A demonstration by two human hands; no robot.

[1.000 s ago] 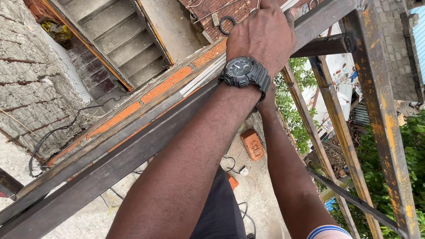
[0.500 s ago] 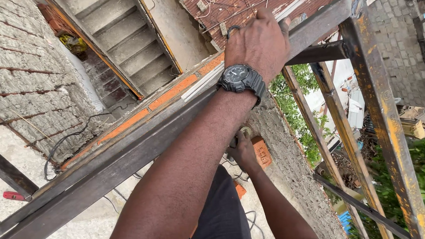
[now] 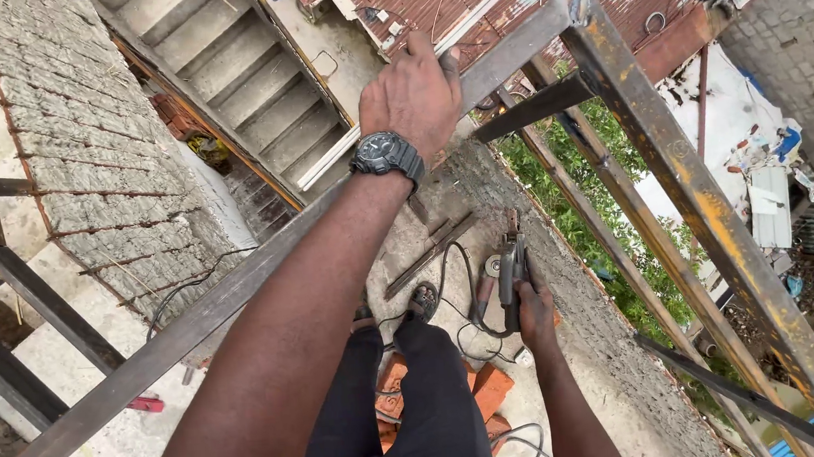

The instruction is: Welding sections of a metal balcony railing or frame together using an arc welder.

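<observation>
1. The left hand (image 3: 414, 92), a black wristwatch (image 3: 386, 154) on its wrist, is clamped over the top of a long steel bar (image 3: 176, 335) that runs diagonally from the lower left up to the upper right; the fingers curl over the far edge.
2. The right hand (image 3: 534, 313) hangs low beside the leg, closed around the body of a dark tool (image 3: 510, 264), perhaps an electrode holder; its shape is hard to make out from here.
3. A black cable (image 3: 449, 288) loops from the tool over the concrete floor (image 3: 608, 377).
4. Rusty, yellow-flecked steel uprights (image 3: 712, 217) rise at the right and join the bar at its upper end.
5. Orange bricks (image 3: 490, 390) lie by the black trousers (image 3: 410, 410).
6. A concrete staircase (image 3: 233, 69) descends far below, beside a block wall (image 3: 76, 137).
</observation>
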